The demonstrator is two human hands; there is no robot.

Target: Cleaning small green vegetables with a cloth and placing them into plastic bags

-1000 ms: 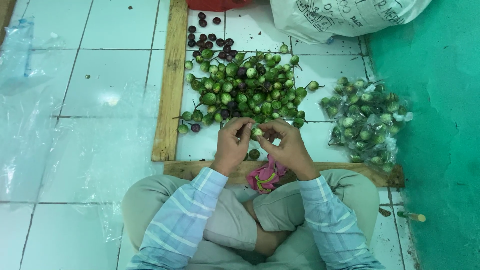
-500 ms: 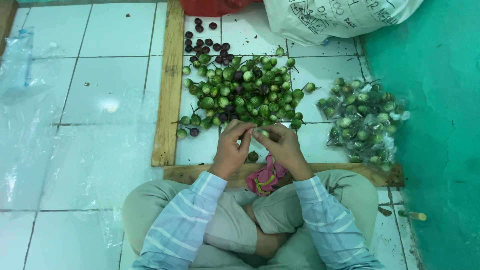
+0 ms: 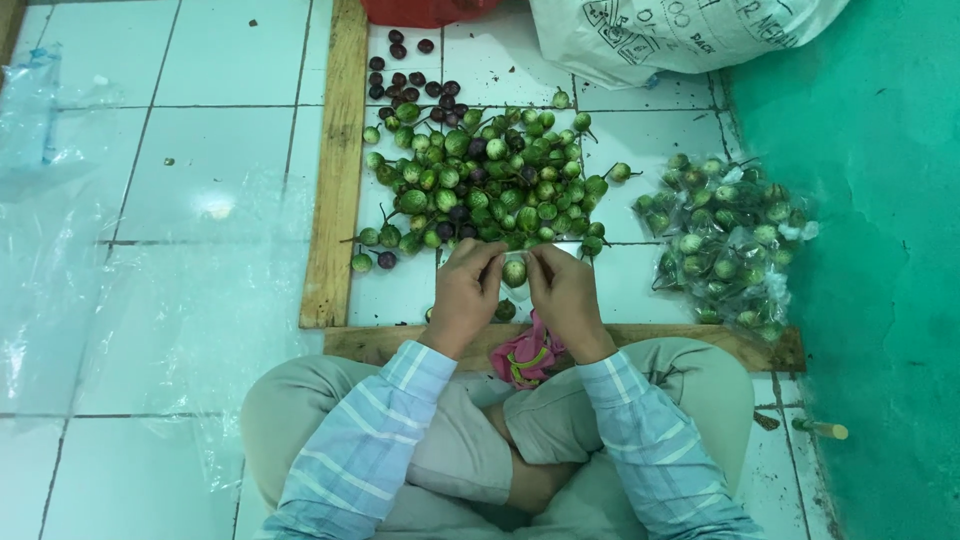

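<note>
I sit cross-legged on a white tiled floor. My left hand [image 3: 466,292] and my right hand [image 3: 563,290] meet in front of me, both pinching a small clear plastic bag [image 3: 515,272] with green round eggplants inside. Just beyond my fingers lies a pile of small green and purple eggplants [image 3: 480,180]. One green eggplant [image 3: 505,310] sits on the floor under my hands. A pink cloth bundle [image 3: 525,355] rests between my knees.
A wooden frame [image 3: 335,170] borders the pile on the left and near side. Filled clear bags of eggplants [image 3: 725,240] lie at the right by a green wall [image 3: 880,250]. A white sack [image 3: 660,35] sits at the top. Clear plastic sheets [image 3: 60,230] cover the left tiles.
My hands stay together at the near edge of the pile. The small bag with eggplants now shows more plainly between my fingers.
</note>
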